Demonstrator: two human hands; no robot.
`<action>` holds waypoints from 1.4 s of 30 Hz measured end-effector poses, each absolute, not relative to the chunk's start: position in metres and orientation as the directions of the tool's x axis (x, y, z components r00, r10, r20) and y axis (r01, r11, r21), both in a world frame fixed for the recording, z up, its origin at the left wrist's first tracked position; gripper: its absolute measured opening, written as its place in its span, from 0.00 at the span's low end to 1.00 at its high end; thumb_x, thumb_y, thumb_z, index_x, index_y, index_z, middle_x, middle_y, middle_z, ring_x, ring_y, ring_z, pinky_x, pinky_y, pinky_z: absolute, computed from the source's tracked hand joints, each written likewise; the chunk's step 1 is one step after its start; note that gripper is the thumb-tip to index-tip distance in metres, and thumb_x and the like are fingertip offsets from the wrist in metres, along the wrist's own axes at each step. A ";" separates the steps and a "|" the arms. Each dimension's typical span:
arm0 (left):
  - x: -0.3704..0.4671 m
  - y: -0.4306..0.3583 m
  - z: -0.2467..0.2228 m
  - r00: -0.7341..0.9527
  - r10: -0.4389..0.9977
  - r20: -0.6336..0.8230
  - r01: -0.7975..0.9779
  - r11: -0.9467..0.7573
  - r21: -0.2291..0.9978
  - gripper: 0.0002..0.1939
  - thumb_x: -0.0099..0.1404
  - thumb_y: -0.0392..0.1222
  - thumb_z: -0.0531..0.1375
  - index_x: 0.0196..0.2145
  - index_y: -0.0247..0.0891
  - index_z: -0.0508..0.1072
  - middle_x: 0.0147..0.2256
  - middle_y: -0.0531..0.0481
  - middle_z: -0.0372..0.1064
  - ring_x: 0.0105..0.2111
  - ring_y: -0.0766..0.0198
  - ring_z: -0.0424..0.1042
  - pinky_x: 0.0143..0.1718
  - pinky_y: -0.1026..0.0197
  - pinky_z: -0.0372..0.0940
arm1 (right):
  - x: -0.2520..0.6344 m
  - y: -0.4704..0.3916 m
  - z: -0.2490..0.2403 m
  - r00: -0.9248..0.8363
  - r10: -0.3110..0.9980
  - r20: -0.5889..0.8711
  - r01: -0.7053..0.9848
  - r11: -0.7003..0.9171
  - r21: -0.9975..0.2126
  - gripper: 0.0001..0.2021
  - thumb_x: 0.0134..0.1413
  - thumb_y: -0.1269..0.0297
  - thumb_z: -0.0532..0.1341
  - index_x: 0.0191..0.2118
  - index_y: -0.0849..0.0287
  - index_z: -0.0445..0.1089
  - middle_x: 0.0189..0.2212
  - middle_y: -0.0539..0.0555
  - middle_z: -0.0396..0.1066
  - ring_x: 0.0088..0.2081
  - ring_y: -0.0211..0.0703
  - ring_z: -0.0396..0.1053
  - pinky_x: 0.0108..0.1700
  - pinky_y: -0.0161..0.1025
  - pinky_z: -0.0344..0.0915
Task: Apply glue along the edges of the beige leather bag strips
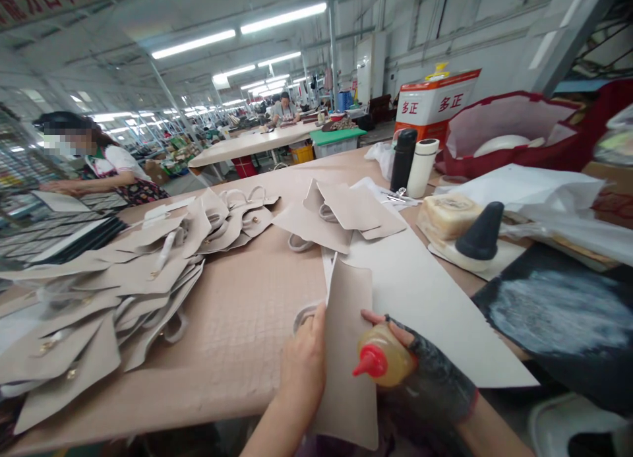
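Observation:
My left hand [305, 351] grips the left edge of a beige leather panel [350, 338], which stands tilted at the front of the table. A strap loop [302, 316] shows beside those fingers. In my right hand [425, 361], which wears a dark fingerless glove, is a squeeze bottle [395, 355] of yellowish liquid with a red nozzle pointing left toward the panel. The fingertips of that hand reach the panel's right side. Behind lies a white sheet [420, 292], with more beige panels [341, 216] and strap loops at its far end.
A heap of beige panels with straps and metal fittings [143, 272] covers the table's left. To the right stand a black bottle [403, 160], a white bottle [423, 169], a dark cone [482, 233] and a whitish-smeared black board [558, 312]. A co-worker [106, 160] handles panels at far left.

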State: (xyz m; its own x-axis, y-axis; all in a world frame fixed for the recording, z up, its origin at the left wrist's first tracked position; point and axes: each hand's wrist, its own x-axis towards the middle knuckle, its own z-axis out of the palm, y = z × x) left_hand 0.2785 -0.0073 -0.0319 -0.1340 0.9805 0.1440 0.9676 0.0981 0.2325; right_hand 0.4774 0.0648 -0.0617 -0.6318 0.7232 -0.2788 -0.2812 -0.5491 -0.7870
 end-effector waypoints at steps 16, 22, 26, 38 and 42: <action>0.271 -0.006 -0.035 -0.204 0.954 0.219 0.896 0.092 0.434 0.26 0.62 0.31 0.49 0.58 0.41 0.59 0.52 0.44 0.67 0.51 0.58 0.68 0.49 0.55 0.67 | 0.482 0.103 -0.072 -0.655 0.723 -0.218 -0.337 -0.538 -0.773 0.30 0.54 0.47 0.57 0.57 0.59 0.61 0.39 0.58 0.71 0.30 0.43 0.68 0.24 0.34 0.64; 0.269 0.010 -0.025 -0.384 0.877 0.289 0.849 0.212 0.484 0.26 0.62 0.33 0.51 0.58 0.38 0.58 0.53 0.41 0.65 0.52 0.56 0.67 0.50 0.53 0.66 | 0.487 0.068 -0.073 -0.705 0.645 -0.294 -0.298 -0.646 -0.703 0.27 0.55 0.50 0.57 0.56 0.61 0.63 0.42 0.60 0.70 0.40 0.50 0.69 0.42 0.45 0.66; 0.266 0.015 -0.023 -0.393 0.865 0.314 0.852 0.214 0.477 0.25 0.64 0.34 0.50 0.59 0.39 0.57 0.55 0.41 0.63 0.54 0.56 0.64 0.52 0.52 0.64 | 0.485 0.051 -0.070 -0.738 0.608 -0.291 -0.259 -0.655 -0.710 0.28 0.51 0.51 0.61 0.55 0.62 0.64 0.35 0.58 0.71 0.40 0.51 0.69 0.43 0.48 0.64; 0.255 0.038 -0.007 -0.410 0.867 0.283 0.731 0.127 0.670 0.23 0.63 0.36 0.51 0.57 0.38 0.59 0.53 0.43 0.66 0.51 0.57 0.68 0.49 0.53 0.65 | 0.482 0.080 -0.086 -0.744 0.648 -0.161 -0.416 -0.638 -0.648 0.31 0.42 0.38 0.61 0.47 0.56 0.71 0.40 0.59 0.71 0.31 0.47 0.69 0.32 0.43 0.66; 0.259 0.104 0.039 -0.432 0.805 0.407 0.632 -0.052 0.773 0.23 0.62 0.35 0.52 0.56 0.36 0.60 0.53 0.42 0.65 0.53 0.57 0.65 0.54 0.53 0.61 | 0.489 0.127 -0.108 -0.813 0.579 -0.053 -0.417 -0.644 -0.641 0.37 0.29 0.30 0.61 0.47 0.45 0.69 0.47 0.57 0.69 0.21 0.41 0.66 0.19 0.39 0.61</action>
